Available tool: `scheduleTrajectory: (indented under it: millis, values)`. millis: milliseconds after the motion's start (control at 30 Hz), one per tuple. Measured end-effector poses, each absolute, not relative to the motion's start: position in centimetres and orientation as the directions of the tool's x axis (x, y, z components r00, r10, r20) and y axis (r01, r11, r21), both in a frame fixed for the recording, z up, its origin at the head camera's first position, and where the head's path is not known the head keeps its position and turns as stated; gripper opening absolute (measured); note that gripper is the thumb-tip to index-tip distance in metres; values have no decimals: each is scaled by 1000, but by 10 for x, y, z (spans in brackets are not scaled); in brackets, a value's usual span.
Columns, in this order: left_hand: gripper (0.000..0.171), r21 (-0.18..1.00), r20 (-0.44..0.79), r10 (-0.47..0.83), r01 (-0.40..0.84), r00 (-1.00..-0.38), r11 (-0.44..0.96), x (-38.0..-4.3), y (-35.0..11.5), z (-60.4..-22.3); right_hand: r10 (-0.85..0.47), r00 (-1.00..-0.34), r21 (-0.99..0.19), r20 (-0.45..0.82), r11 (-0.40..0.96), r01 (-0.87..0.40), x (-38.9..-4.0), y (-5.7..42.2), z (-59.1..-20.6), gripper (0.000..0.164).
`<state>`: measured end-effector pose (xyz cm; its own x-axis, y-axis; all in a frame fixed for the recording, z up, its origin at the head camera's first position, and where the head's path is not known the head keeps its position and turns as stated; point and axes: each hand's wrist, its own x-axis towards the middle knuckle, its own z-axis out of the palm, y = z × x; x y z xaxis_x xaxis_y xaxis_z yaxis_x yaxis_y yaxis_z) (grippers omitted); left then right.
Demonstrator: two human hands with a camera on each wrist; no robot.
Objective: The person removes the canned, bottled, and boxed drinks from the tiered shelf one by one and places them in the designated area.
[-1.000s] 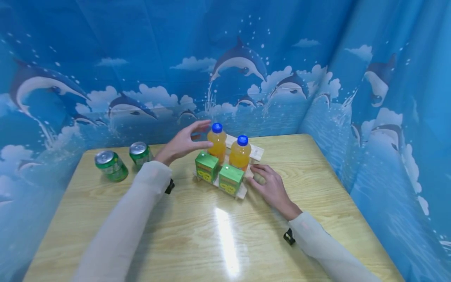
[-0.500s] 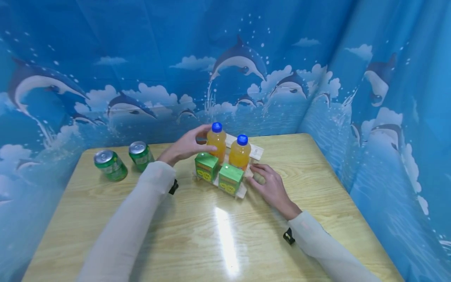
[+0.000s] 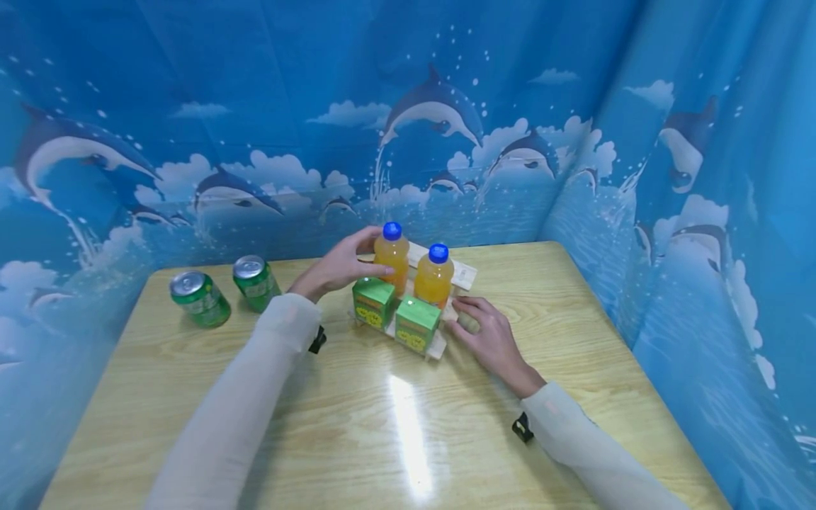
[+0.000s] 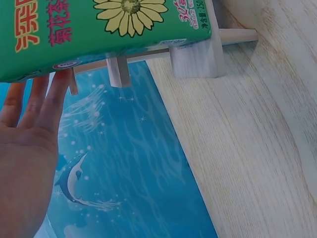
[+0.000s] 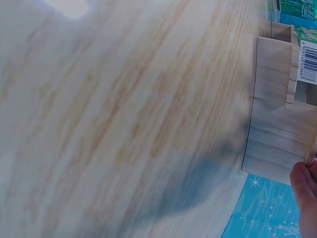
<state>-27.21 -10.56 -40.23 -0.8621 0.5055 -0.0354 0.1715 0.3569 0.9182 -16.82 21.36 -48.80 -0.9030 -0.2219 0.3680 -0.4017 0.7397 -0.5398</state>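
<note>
A small wooden rack (image 3: 438,346) stands on the table with two bottles of orange drink and two green drink cartons on it. My left hand (image 3: 339,268) holds the left bottle (image 3: 397,256), thumb across its front and fingers partly hidden behind. The right bottle (image 3: 435,278), also blue-capped, stands beside it. In front are the left carton (image 3: 373,303) and the right carton (image 3: 417,324). In the left wrist view a carton (image 4: 119,29) with a yellow flower covers my fingertips. My right hand (image 3: 491,338) grips the rack's right end, its fingers (image 5: 299,181) at the wooden edge.
Two green drink cans stand at the left of the table: the nearer can (image 3: 200,301) and the farther can (image 3: 256,283). A blue dolphin-print curtain (image 3: 287,106) hangs behind and right of the wooden table (image 3: 344,425).
My left hand has moved slightly right and closed around the left bottle, its thumb now across the front. My right hand and the rack have stayed put.
</note>
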Motion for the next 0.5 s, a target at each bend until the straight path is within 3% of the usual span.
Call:
scheduleTrajectory:
  millis: [500]
  values:
    - [76,902,-16,472,191,-881,387,-269,-104,-400,-221,-903,-545,369,735,-403,-168,214,-488,46]
